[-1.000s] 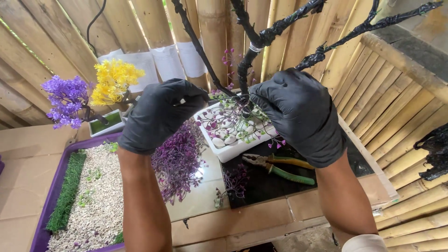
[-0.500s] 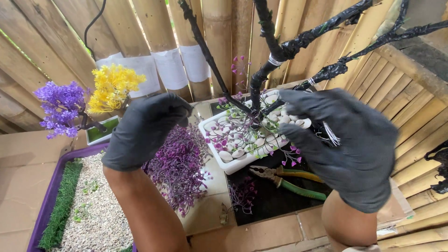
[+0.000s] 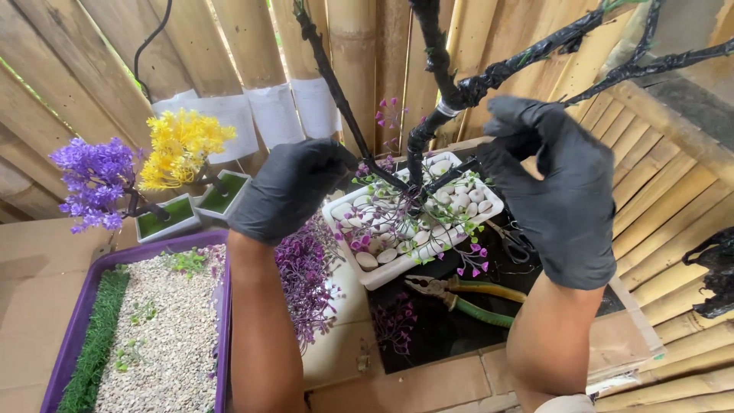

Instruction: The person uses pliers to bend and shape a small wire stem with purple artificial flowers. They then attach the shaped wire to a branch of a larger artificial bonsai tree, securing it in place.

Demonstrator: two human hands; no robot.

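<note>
Both my hands wear black gloves. My left hand (image 3: 292,187) grips a thin black-wrapped branch (image 3: 336,92) low down, near where it enters a white rectangular pot (image 3: 382,271). My right hand (image 3: 562,195) is closed around a thicker black branch (image 3: 505,73) of the same artificial tree, just right of the trunk (image 3: 428,126). The pot holds white pebbles (image 3: 451,203) and small pink and green sprigs. It stands on a black sheet (image 3: 436,329).
Yellow-green pliers (image 3: 462,294) lie in front of the pot. Purple artificial foliage (image 3: 302,271) lies left of it. A purple tray (image 3: 80,321) holds gravel and green turf. Small pots of yellow flowers (image 3: 180,149) and purple flowers (image 3: 92,180) stand by the bamboo wall (image 3: 69,69).
The view has tilted up a little. My right hand has risen from the pot's right side to grip the thicker branch. My left hand stays on the thin branch.
</note>
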